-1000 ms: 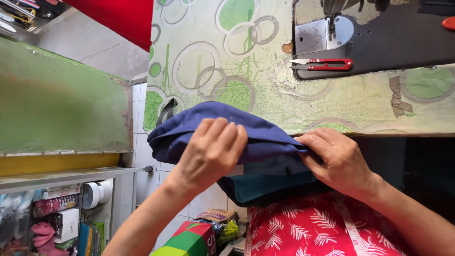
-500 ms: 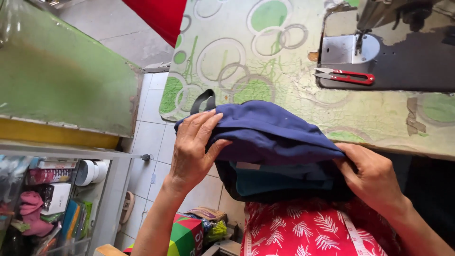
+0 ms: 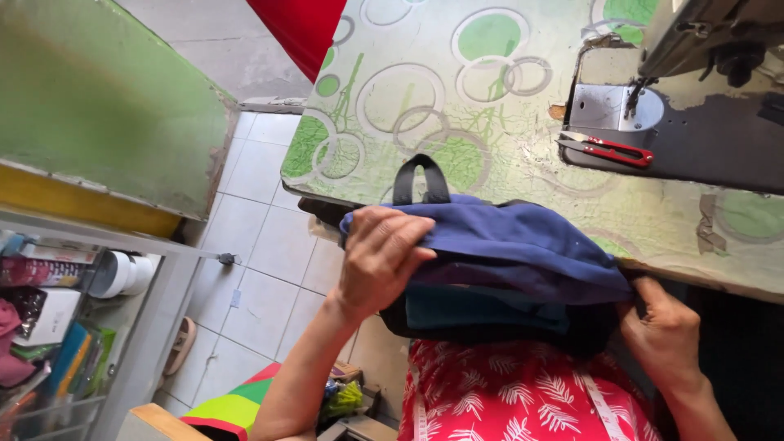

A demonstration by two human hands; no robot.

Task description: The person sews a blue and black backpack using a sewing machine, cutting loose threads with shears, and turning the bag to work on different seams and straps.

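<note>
A dark blue fabric bag [image 3: 523, 245] with a black carry loop [image 3: 420, 178] lies over the front edge of the sewing table [image 3: 425, 106] and into my lap. My left hand [image 3: 380, 257] grips its left end, fingers curled over the blue cloth. My right hand [image 3: 665, 327] pinches the bag's lower right corner below the table edge. A teal inner layer shows under the blue cloth.
A sewing machine [image 3: 710, 49] stands at the table's back right, with red thread snips [image 3: 608, 149] by its needle plate. Red cloth [image 3: 302, 28] hangs at the table's far edge. A green panel [image 3: 106, 106] and shelves with boxes [image 3: 49, 310] stand left over a tiled floor.
My left hand slid from the top of the bag to its left end. My right hand dropped to the lower right corner. The black loop now shows.
</note>
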